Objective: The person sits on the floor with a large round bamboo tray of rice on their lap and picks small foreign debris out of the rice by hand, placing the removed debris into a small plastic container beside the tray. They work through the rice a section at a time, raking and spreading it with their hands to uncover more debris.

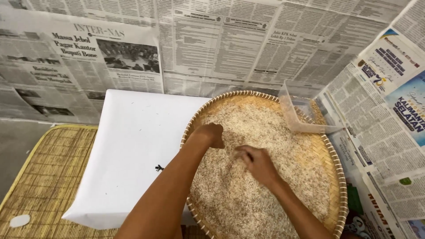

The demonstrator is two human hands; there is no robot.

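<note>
Hands (254,161) in rice (265,132) — woven tray (332,155)

Woven bamboo tray (333,168), matt white paper sheet (133,150), clear plastic tub (295,116)

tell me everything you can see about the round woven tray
The round woven tray is a shallow, tan basket of plaited strips with a pale lashed rim. It lies flat, partly over a white sheet, and is spread with rice grains. The left hand and right hand rest in the grains; a clear plastic container sits at its far edge.
</note>
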